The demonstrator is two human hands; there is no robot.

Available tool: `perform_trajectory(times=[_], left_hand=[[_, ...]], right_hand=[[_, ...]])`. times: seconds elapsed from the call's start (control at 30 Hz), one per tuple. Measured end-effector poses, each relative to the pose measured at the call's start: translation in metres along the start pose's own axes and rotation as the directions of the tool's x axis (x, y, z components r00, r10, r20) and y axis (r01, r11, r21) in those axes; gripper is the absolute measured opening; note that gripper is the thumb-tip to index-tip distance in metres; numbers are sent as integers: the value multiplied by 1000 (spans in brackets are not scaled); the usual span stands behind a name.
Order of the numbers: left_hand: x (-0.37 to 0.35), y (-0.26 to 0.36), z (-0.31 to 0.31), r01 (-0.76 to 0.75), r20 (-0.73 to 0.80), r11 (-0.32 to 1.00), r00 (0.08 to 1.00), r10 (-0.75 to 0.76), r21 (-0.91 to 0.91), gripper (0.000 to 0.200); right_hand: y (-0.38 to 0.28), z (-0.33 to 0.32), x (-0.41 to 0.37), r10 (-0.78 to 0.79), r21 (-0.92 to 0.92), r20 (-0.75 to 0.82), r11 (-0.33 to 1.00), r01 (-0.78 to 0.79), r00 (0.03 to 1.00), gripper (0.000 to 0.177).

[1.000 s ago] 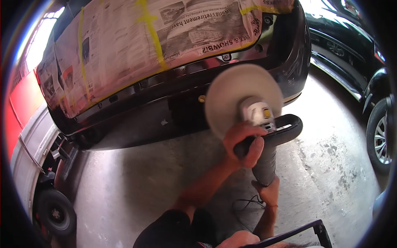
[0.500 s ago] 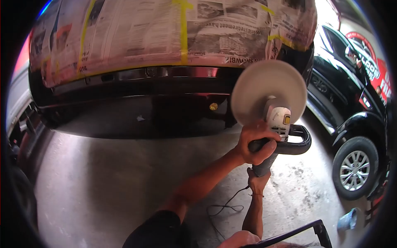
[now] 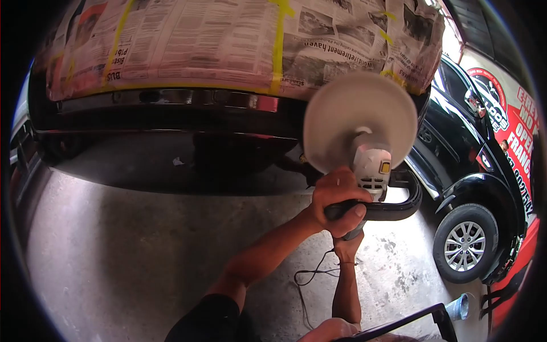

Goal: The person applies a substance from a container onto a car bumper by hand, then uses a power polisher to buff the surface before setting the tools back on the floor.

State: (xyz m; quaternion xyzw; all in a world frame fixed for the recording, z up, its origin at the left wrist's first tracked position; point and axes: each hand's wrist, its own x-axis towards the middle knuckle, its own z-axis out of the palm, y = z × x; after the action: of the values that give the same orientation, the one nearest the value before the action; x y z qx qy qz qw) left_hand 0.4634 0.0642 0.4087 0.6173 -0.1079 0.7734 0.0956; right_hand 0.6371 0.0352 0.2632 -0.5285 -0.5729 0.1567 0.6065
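My left hand (image 3: pixel 342 200) wraps around the black loop handle of a rotary polisher (image 3: pixel 373 165). Behind it, my right hand (image 3: pixel 347 246) grips the rear of the tool's body, partly hidden by the left hand. A broad pale buffing pad (image 3: pixel 360 114), smeared by spinning, fronts the polisher and overlaps the right part of a glossy black car bumper (image 3: pixel 222 117). Newspaper (image 3: pixel 188 51) held with yellow masking tape (image 3: pixel 278 45) covers the bodywork above the bumper.
A power cord (image 3: pixel 305 283) trails over the concrete floor (image 3: pixel 165 245). To the right stands another black vehicle (image 3: pixel 461 154), with a blue bucket (image 3: pixel 457 308) near its wheel and a red banner (image 3: pixel 515 125) beyond. A black frame (image 3: pixel 399 322) crosses the bottom edge.
Both hands have carried the polisher leftward along the bumper, and its pad now nearly hides a small yellow round spot. My view has shifted to show more of the right side.
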Motion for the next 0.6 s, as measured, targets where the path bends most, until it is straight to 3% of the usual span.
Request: perform_trajectory(times=[0.07,0.13,0.23,0.37,0.47,0.53,0.6], left_hand=[[-7,-1,4,28,15,1000,999,-28,8,20],[-11,-6,12,50,21,999,999,-50,-10,19],[-16,-15,29,81,37,995,996,-79,-53,17],[-14,-16,31,79,50,996,996,-77,-39,17],[-10,-10,16,29,50,999,998,-28,-15,18],[-6,-3,6,13,46,1000,999,-13,-7,18],[-2,3,0,-3,57,1000,998,1,29,19]], right_hand=[[7,0,-1,-5,8,-28,1000,5,1000,53],[16,-3,-8,-31,9,-60,999,31,998,37],[35,-11,-11,-21,-46,-107,999,16,994,35],[28,-11,-8,3,-31,-127,999,-7,992,35],[23,-5,-2,-28,-18,-40,999,27,999,36],[13,3,-1,28,24,20,999,-29,999,50],[-5,12,0,-1,22,16,1000,1,1000,50]])
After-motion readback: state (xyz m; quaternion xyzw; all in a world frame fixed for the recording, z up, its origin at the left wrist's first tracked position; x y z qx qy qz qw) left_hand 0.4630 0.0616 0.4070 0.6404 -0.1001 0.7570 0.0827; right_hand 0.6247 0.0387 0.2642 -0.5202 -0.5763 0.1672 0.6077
